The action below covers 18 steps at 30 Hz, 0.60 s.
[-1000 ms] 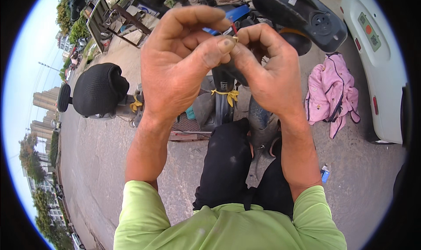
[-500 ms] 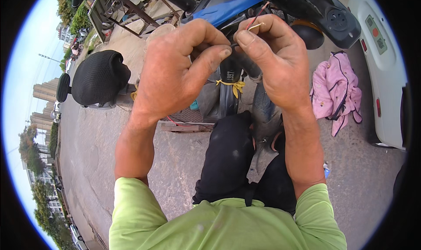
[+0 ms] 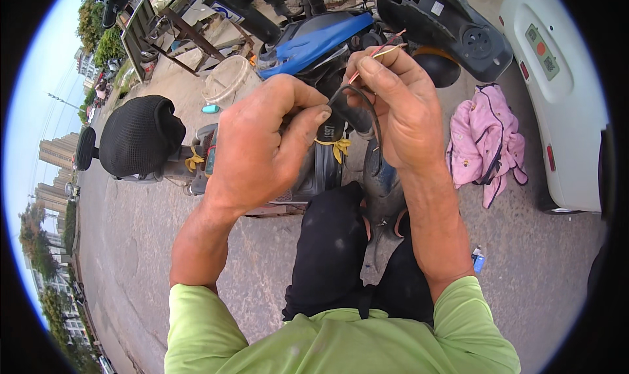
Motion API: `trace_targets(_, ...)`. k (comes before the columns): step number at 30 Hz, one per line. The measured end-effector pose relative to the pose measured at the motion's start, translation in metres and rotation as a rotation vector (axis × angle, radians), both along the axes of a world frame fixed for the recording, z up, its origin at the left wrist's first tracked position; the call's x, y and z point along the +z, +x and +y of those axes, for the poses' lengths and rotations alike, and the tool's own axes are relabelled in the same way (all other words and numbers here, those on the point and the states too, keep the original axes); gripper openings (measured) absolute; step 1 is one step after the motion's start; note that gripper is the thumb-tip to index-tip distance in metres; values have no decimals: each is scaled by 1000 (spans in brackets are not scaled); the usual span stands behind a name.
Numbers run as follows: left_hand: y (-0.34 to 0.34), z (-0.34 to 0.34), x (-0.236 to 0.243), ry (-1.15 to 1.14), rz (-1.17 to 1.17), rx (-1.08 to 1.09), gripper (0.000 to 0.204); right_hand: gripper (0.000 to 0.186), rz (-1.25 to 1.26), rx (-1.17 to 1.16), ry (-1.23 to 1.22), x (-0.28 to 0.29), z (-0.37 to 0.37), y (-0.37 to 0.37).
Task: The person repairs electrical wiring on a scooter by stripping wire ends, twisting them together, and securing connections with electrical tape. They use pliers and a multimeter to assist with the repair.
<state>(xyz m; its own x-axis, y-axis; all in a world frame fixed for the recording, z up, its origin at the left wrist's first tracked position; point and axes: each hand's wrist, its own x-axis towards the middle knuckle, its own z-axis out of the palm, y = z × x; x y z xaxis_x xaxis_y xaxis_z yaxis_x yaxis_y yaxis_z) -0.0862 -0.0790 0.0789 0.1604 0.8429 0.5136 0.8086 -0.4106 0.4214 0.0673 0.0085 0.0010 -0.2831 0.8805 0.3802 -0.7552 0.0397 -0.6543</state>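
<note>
A thin black cable bends in an arc beside my right palm and hangs down below it. My left hand pinches this cable between thumb and forefinger. Thin red and pale yellow wires stick up from the thumb and fingertips of my right hand, which is closed on them. Their far ends are loose. Both hands are raised a short way apart, over the front of a vehicle with a blue panel. A yellow ribbon is tied round its dark part below my fingers.
A black moulded cover lies beyond my right hand. Pink cloth is on the ground at right, near a white car. At left are a black mesh-covered seat and a whitish bucket.
The black cable now shows as an arc beside my right hand. More of the coloured wires sticks out above its fingers. Both hands sit slightly further left in view, which has also shifted.
</note>
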Motion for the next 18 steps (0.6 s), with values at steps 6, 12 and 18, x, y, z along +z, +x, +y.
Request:
trace_targets(6, -16, 1, -6, 117, -172, 42, 9, 27, -84, 118, 39, 5, 0, 6)
trace_targets(12, -19, 4, -1, 236, 40, -58, 14, 20, -221, 188, 101, 7, -6, 9)
trace_targets(18, -37, -10, -13, 144, -54, 120, 19, 16, -242, 126, 81, 12, -9, 12)
